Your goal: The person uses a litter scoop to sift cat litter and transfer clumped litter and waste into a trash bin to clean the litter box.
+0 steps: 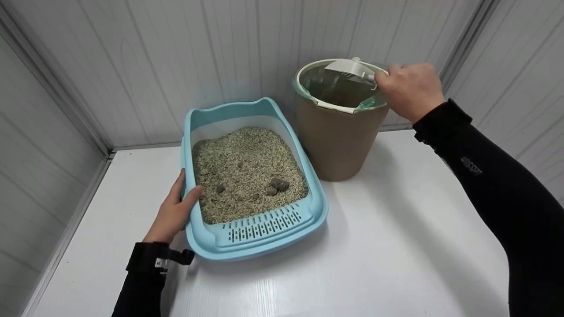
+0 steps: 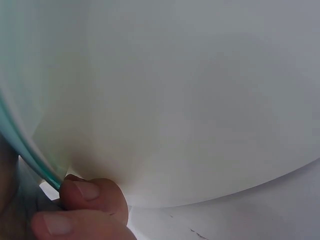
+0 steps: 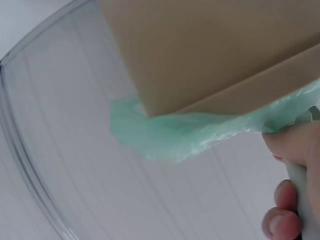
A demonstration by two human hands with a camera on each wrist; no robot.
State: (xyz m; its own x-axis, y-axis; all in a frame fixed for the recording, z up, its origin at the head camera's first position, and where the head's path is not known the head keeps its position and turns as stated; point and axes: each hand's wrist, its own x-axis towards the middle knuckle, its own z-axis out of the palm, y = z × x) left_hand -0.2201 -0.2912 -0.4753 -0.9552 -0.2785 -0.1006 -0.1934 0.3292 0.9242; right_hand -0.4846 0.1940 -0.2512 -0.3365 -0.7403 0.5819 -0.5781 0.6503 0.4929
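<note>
Our right hand curls its fingers round the scoop, which reaches left of them over the brown bin; our left hand pinches the blue litter box, litter right of its fingers.

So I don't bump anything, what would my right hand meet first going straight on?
Likely the bin rim, just beside your right hand; depth is unclear, so it might pass above.

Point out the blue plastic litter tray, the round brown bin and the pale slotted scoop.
Blue plastic litter tray (image 1: 264, 245), head view: on its near rim.
Round brown bin (image 1: 341, 141), head view: on its outer wall.
Pale slotted scoop (image 1: 348, 67), head view: on its blade.
</note>
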